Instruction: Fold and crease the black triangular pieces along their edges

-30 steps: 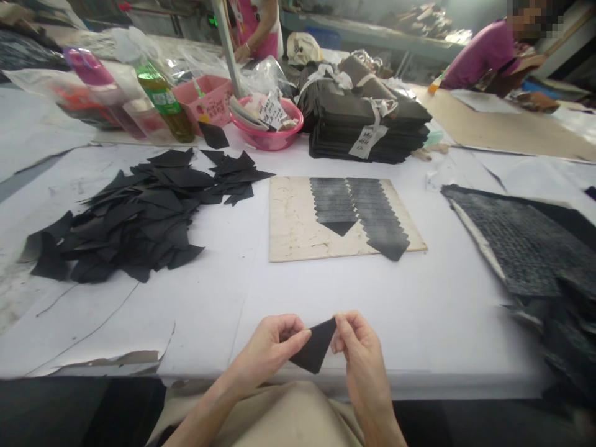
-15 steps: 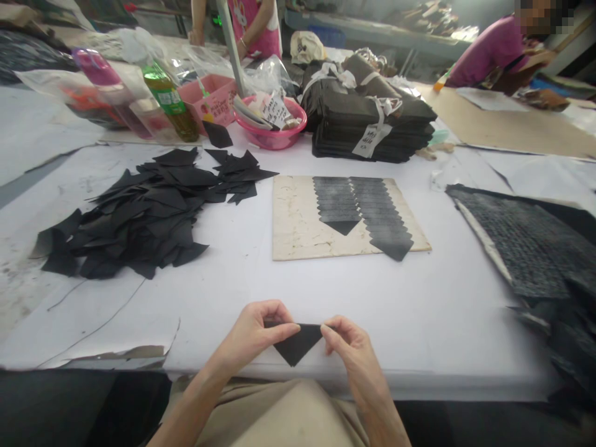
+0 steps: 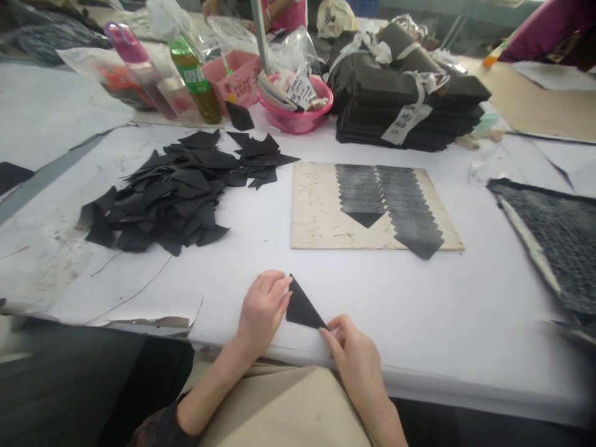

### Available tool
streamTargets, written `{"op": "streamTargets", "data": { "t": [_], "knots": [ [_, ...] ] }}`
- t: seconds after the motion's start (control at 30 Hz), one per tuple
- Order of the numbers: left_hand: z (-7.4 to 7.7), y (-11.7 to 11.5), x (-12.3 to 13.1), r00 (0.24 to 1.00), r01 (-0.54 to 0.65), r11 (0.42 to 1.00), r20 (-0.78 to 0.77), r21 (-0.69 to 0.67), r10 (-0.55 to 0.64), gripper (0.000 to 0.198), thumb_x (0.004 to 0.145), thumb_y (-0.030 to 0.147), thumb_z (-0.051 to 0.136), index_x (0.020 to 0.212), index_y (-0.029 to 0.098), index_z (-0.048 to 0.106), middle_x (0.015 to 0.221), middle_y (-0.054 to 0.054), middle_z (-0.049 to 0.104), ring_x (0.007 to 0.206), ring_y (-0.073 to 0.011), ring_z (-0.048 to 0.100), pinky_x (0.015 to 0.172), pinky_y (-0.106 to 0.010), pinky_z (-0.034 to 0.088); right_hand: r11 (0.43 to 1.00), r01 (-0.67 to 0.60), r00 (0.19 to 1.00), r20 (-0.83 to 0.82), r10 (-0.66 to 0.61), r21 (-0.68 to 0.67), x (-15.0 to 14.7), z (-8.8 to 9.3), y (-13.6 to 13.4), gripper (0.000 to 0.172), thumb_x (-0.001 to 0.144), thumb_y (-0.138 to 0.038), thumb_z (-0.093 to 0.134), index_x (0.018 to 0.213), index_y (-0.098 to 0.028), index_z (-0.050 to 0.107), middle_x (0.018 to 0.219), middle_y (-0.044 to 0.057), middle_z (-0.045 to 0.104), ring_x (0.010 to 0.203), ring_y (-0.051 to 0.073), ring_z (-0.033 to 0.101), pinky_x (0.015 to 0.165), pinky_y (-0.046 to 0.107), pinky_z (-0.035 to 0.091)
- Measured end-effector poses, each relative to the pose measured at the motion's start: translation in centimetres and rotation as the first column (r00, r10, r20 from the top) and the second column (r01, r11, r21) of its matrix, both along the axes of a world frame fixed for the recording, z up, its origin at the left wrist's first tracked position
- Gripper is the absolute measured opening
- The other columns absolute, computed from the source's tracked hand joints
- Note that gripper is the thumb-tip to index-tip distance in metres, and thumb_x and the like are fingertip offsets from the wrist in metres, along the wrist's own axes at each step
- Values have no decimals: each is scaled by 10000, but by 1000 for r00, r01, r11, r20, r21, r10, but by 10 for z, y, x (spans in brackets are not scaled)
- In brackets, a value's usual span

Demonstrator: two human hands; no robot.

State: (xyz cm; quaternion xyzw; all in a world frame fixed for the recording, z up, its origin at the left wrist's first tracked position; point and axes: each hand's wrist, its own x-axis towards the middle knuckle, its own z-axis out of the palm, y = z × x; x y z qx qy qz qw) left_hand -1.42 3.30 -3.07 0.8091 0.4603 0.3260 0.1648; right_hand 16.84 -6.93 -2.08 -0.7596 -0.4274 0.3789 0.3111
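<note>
Between my hands, over the near part of the white table, is a folded-looking black triangular piece, of fabric or thin sheet. My left hand pinches its upper corner, and my right hand grips the lower right corner between thumb and fingers. Beyond them lies a beige board bearing two overlapping rows of black pieces with zigzag edges and pointed near ends. To the left a loose pile of flat black pieces is heaped on the paper.
Behind the pile stand a green-labelled bottle, a pink box and a pink basin. A tied stack of dark sheets is at the back. Dark textured fabric lies right. Two people work across the table.
The black piece has turned from point-down to a slanting long edge. My left hand has risen above my right. The camera view has shifted, moving the table items rightward in view.
</note>
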Motion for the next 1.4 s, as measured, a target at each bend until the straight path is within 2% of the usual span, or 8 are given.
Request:
{"op": "streamTargets", "data": {
  "t": [0.13,0.23,0.37,0.57,0.77,0.93,1.13,1.4],
  "knots": [
    [-5,-24,2,950,300,945,-126,130,-285,253,954,89,471,1162,147,603,1116,-109,644,1123,-254,564,956,-415,503,990,-84,979,196,60,115,6,-3,-11,190,817,-373,696,994,-302,697,647,-16,605,528,158,514,553,270,323],
    [-6,-33,3,909,395,907,-207,144,-363,253,966,98,466,1182,110,598,1154,-124,645,1143,-275,563,942,-431,507,968,-166,969,215,124,190,11,-4,-16,246,872,-349,640,1110,-326,700,850,36,651,728,194,587,661,281,389],
    [-6,-36,3,892,408,905,-265,121,-366,258,978,111,458,1188,135,605,1179,-119,637,1155,-270,558,962,-437,487,906,-349,891,385,242,238,18,-10,-18,346,938,-267,549,1260,-372,616,929,44,635,785,175,586,675,261,421],
    [-5,-36,4,891,394,911,-292,118,-348,257,980,124,460,1185,149,613,1174,-111,628,1165,-262,544,982,-427,475,797,-591,661,640,392,122,27,-16,-12,435,976,-189,472,1375,-358,501,884,42,589,740,150,530,671,253,424],
    [-7,-36,5,896,383,915,-292,130,-334,243,978,132,476,1176,142,618,1178,-109,612,1177,-254,529,988,-425,478,674,-736,444,792,420,55,39,-18,-13,453,984,-124,407,1418,-246,456,916,64,584,738,161,508,658,285,423],
    [-7,-36,5,878,404,907,-331,120,-347,248,984,125,452,1169,140,615,1181,-115,591,1190,-248,515,997,-420,472,618,-786,359,820,446,8,49,-17,-17,445,977,-100,407,1410,-192,459,1029,90,593,785,169,533,699,304,437],
    [-9,-35,6,862,419,896,-376,147,-341,227,962,123,494,1151,162,613,1201,-116,568,1196,-253,509,997,-423,464,649,-758,428,797,426,61,48,-13,-21,425,993,-89,345,1372,-199,502,1072,100,606,811,157,566,724,277,451],
    [-4,-37,13,835,428,892,-442,149,-327,278,931,169,550,1203,212,589,1178,-120,559,1138,-310,527,909,-487,505,770,-603,658,677,330,210,35,-12,-18,284,983,-183,494,1243,-223,600,988,60,623,682,107,585,662,221,454]
  ]
}}
